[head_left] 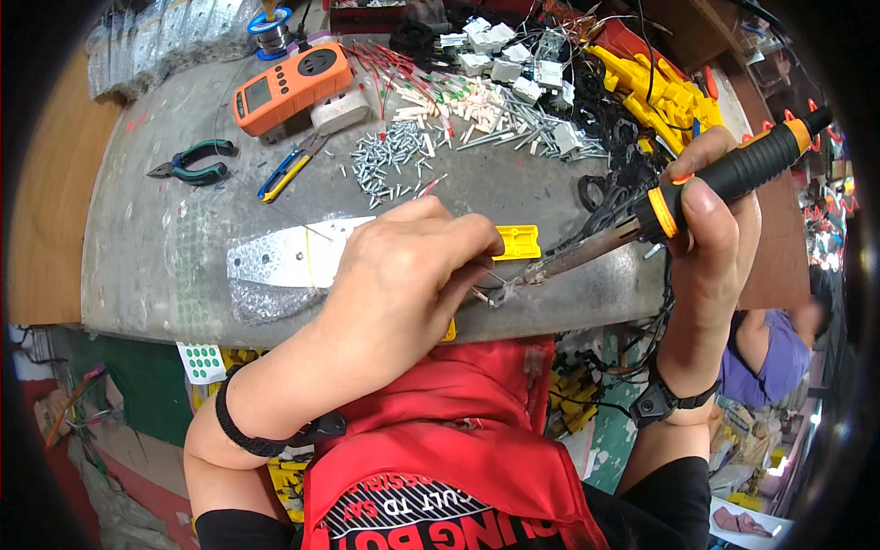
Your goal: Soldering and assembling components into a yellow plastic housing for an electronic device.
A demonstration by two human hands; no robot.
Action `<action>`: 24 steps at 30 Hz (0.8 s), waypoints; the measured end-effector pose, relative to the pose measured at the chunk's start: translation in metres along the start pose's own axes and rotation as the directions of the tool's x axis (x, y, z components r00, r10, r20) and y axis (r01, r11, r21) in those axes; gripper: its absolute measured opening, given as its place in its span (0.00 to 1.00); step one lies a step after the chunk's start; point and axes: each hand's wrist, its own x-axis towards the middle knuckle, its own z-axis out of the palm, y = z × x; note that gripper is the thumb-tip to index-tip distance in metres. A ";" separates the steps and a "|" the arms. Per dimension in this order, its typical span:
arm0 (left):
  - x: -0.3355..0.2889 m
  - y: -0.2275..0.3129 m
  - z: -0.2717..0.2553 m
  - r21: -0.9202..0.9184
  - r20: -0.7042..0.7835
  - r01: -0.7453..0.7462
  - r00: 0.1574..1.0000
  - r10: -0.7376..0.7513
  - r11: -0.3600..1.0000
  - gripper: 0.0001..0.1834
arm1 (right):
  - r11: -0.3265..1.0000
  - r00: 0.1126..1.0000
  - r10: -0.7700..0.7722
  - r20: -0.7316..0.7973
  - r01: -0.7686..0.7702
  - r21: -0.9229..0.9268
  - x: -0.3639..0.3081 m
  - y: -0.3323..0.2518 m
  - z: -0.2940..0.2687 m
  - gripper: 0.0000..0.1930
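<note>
My right hand [710, 215] is wrapped round the black and orange handle of a soldering iron [752, 165], thumb on top. Its discoloured metal barrel slants down to the left, with the tip close to my left fingertips. My left hand [403, 275] is closed in a pinch on a thin wire [495, 275] near that tip. Small metal ends show just below; the join itself is too small to make out. Beneath and behind the left hand lies a yellow plastic housing [519, 242], mostly hidden. A white plate in bubble wrap [284, 257] lies left of the hand.
Behind my hands are piled screws [385, 165], white plastic parts [527, 69] and yellow housings [655, 92]. Pliers [197, 165], a yellow-blue cutter [291, 172], an orange meter [291, 90] and a solder spool [271, 37] sit at left. Another person [775, 353] is at far right.
</note>
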 end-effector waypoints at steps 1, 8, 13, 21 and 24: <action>0.000 0.000 -0.001 -0.007 -0.016 -0.003 1.000 0.003 1.000 0.11 | 1.000 1.000 0.002 -0.019 -0.002 -0.002 0.000 -0.001 0.001 0.18; -0.006 0.003 -0.009 -0.023 -0.051 0.014 0.999 -0.015 1.000 0.11 | 0.999 0.998 -0.027 -0.063 0.025 -0.025 -0.001 -0.002 -0.003 0.18; -0.017 0.005 -0.026 0.045 -0.067 -0.035 0.997 0.038 0.998 0.13 | 0.982 0.927 -0.183 -0.327 0.161 -0.094 0.003 0.002 -0.014 0.18; -0.021 -0.004 -0.022 0.097 -0.082 0.003 0.997 0.005 0.995 0.14 | 0.980 0.994 0.105 -0.009 -0.102 0.171 -0.006 0.012 0.018 0.13; -0.018 -0.005 -0.017 0.102 -0.108 0.021 0.994 -0.010 0.995 0.14 | 0.966 0.993 0.117 0.034 -0.122 0.226 -0.006 0.019 0.021 0.12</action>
